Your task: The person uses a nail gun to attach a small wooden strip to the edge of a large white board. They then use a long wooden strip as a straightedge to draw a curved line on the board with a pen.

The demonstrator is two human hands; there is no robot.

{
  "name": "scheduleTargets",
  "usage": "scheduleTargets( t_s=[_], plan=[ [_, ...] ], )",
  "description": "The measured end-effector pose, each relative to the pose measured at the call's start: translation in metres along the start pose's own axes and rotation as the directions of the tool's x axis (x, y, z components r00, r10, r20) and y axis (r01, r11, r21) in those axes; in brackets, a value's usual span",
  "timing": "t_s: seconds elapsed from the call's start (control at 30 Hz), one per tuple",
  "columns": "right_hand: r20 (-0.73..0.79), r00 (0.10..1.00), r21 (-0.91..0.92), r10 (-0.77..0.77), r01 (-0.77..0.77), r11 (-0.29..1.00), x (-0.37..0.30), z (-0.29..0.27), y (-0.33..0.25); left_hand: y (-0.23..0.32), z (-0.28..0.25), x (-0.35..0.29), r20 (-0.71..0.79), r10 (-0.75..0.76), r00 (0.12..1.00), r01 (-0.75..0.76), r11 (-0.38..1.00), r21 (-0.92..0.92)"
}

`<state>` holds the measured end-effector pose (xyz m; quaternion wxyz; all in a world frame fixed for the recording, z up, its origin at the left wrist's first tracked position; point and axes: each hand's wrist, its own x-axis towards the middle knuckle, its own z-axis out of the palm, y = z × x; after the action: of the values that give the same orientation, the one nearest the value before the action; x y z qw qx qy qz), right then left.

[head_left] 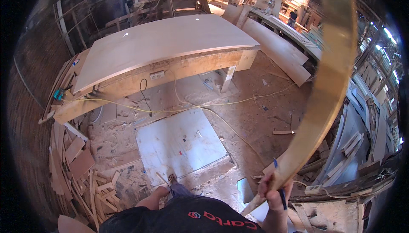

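Observation:
A long, narrow wooden board rises steeply up the right side of the head view, its lower end beside my body. Around that lower end my right hand is closed, fingers on one side and the rest of the hand on the other. A slim blue pen is also tucked in this hand, and a blue tip shows at the board's edge. My left hand hangs low in front of my dark shirt, beside my foot. Its fingers are too small and shaded to read.
Ahead stands a wide workbench topped with a large pale sheet. A yellow cord crosses the dusty floor over a white panel. Wood offcuts pile up at left; stacked boards lie at right. A person is far back.

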<state>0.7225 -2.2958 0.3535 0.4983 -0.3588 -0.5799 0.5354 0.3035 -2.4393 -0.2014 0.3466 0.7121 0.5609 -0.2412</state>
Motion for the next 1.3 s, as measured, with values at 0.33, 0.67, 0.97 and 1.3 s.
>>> scheduleTargets(
  t_s=[0.33,0.67,0.97,1.3],
  plan=[
    [0.245,0.966,-0.107,-0.088,0.117,0.987,0.144,0.144,0.041,-0.15,-0.101,-0.023,-0.148,-0.524,0.839,0.18,0.524,-0.833],
    [0.423,0.904,-0.12,-0.062,0.124,0.985,0.264,0.241,0.076,-0.252,-0.164,0.005,-0.47,-0.532,0.704,-0.039,0.632,-0.774],
    [0.499,0.867,-0.088,0.003,0.047,0.995,0.427,0.282,0.124,-0.253,-0.244,0.034,-0.164,-0.725,0.668,0.034,0.25,-0.968],
    [0.697,0.717,-0.161,0.011,0.142,0.977,0.62,0.328,0.147,-0.262,-0.307,0.052,-0.015,-0.97,0.243,-0.187,-0.031,-0.982]
  ],
)
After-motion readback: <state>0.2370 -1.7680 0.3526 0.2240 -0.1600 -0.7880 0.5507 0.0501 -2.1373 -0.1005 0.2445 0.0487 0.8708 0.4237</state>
